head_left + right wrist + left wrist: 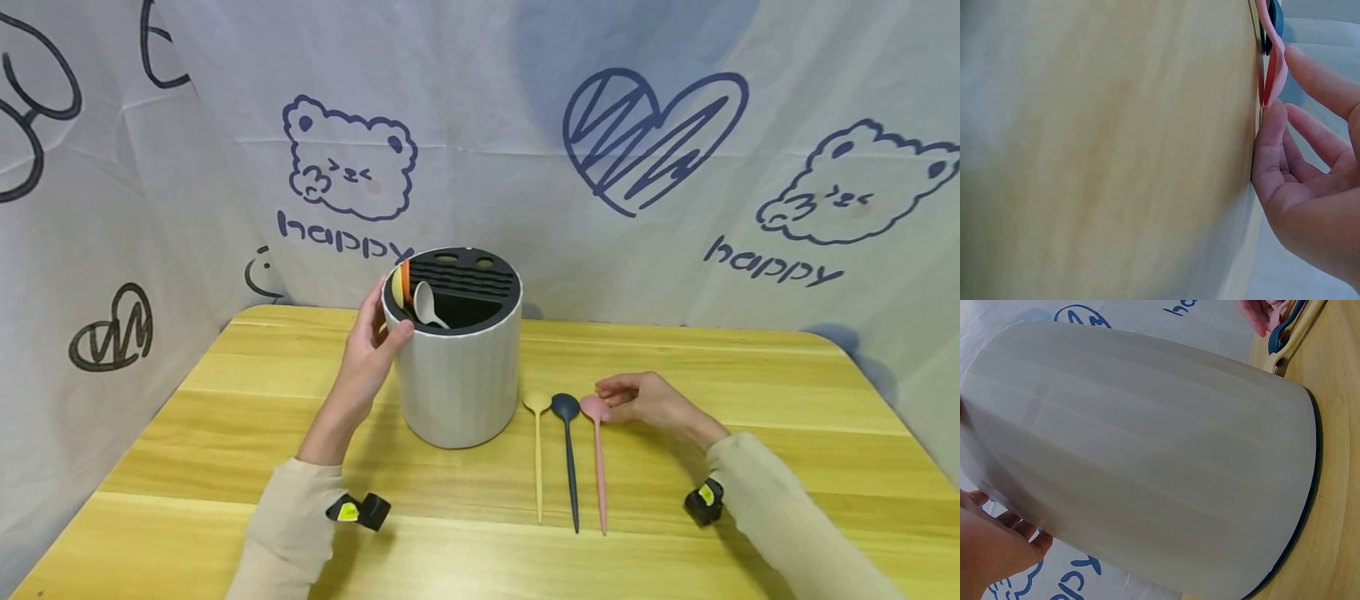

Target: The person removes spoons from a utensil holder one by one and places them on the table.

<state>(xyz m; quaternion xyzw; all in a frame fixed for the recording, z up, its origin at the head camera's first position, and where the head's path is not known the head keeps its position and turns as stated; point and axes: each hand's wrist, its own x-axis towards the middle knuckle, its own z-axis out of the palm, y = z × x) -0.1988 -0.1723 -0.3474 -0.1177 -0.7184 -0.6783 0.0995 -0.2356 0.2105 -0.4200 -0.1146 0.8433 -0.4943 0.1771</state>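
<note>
Grips the white container (459, 383) at its left side with the left hand (367, 354) — with the thumb over the top rim and the fingers curved along the wall. Stands upright on the wooden table (300, 358), faintly ridged down the sides, with a dark band (1319, 437) round the base in the left wrist view. Carries a black insert (465, 294) in its mouth, with 2 rounded holes at the back, narrow slots across the middle and a wide opening (480, 312) at the front. Holds a pale spoon (424, 300) in that opening, bowl up and leaning, plus an orange utensil (406, 279) and a yellow utensil (397, 287) at the far left, both partly hidden. Cannot tell how deep these 3 reach.

Touches the bowl of the pink spoon (596, 408) with the right hand (651, 404), with thumb and fingers bent narrowly about its edge — cannot tell whether in a firm pinch. Lies right of the container in a row of 3, beside a dark blue spoon (566, 407) and then a yellow spoon (537, 403), with all handles toward the person. Wears beige sleeves (292, 525). Faces a pale cloth (487, 192) drawn with bears and hearts.
</note>
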